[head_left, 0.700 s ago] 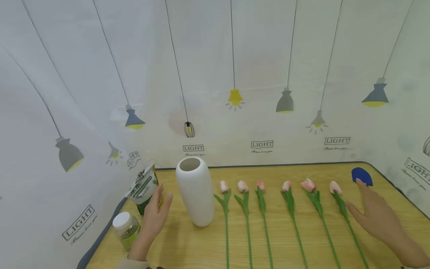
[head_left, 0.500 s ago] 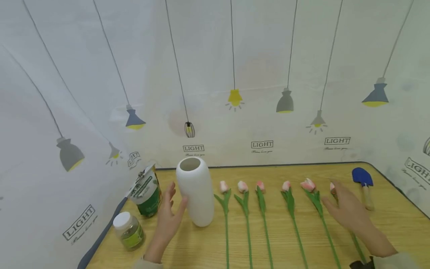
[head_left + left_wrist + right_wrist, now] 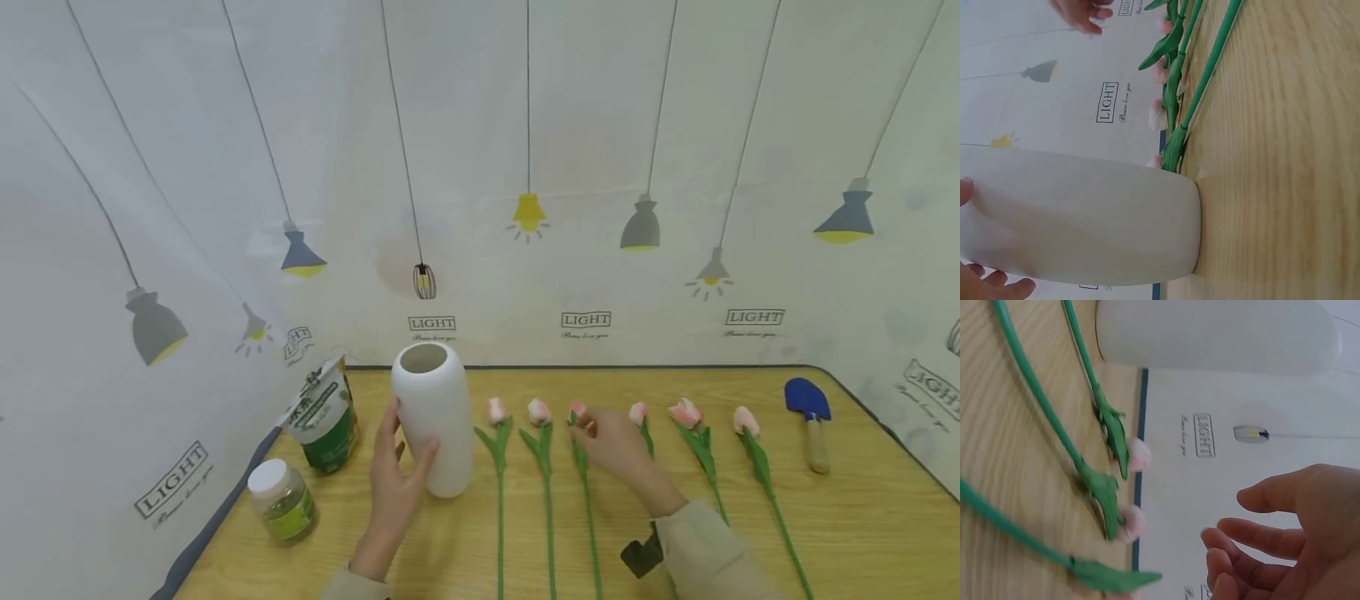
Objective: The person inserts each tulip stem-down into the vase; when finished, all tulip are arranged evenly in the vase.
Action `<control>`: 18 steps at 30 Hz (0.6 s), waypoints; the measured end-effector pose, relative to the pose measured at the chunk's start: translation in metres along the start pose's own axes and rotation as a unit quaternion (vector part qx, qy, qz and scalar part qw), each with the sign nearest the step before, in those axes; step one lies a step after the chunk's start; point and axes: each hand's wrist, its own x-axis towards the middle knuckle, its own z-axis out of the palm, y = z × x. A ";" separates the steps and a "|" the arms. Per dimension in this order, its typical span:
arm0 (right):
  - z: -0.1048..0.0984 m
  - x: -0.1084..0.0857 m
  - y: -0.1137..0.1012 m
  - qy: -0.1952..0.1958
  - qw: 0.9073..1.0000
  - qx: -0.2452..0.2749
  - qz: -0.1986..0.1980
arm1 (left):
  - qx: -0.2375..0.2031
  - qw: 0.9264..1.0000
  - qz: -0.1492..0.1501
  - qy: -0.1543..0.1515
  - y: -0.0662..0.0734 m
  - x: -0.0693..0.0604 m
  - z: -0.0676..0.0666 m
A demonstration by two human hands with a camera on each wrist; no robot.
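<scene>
A tall white vase [image 3: 432, 417] stands upright on the wooden table. My left hand [image 3: 397, 487] grips its left side, thumb across the front and fingers along the far side; the left wrist view shows the fingertips [image 3: 1019, 289] against the vase wall. Over the row of pink tulips hangs my right hand [image 3: 618, 450], near the third tulip [image 3: 585, 467] from the left. Its fingers [image 3: 1260, 537] are loosely bent and hold nothing in the right wrist view. Two tulips, one [image 3: 501, 467] beside the vase and another [image 3: 546, 467], lie left of that hand.
At the left stand a green-and-white pouch [image 3: 326, 429] and a clear jar [image 3: 288, 508] with a white lid. More tulips [image 3: 761, 467] lie to the right, then a blue trowel [image 3: 810, 408] with a wooden handle. A lamp-printed curtain [image 3: 480, 250] borders the table.
My right hand has moved left from beside the trowel, across the tulips. My left hand has moved right, from near the pouch onto the vase.
</scene>
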 end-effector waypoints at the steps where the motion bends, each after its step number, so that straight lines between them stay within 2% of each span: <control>1: 0.009 0.003 -0.007 -0.005 1.000 0.008 -0.007 | 0.003 1.000 0.003 0.003 0.000 0.000 0.001; 4: 0.037 0.009 -0.027 -0.026 0.999 0.012 -0.025 | 0.006 1.000 0.001 0.012 0.014 -0.002 0.001; 7: 0.061 0.013 -0.040 -0.053 0.998 0.017 -0.039 | 0.002 1.000 0.000 0.023 0.018 -0.002 0.004; 8: 0.067 0.014 -0.042 -0.062 0.997 0.012 -0.034 | 0.000 1.000 -0.002 0.026 0.018 -0.002 0.005; 10: 0.080 0.016 -0.042 -0.071 0.997 0.005 -0.020 | 0.000 1.000 0.002 0.029 0.009 -0.002 0.008; 12: 0.088 0.019 -0.041 -0.076 0.997 0.009 0.013 | -0.002 1.000 0.007 0.030 0.003 -0.001 0.010; 16: 0.103 0.023 -0.039 -0.065 0.996 0.014 0.067 | 0.000 1.000 0.006 0.025 0.003 -0.002 0.009; 18: 0.109 0.025 -0.040 -0.060 0.995 0.012 0.079 | -0.001 1.000 0.001 0.023 0.004 -0.003 0.007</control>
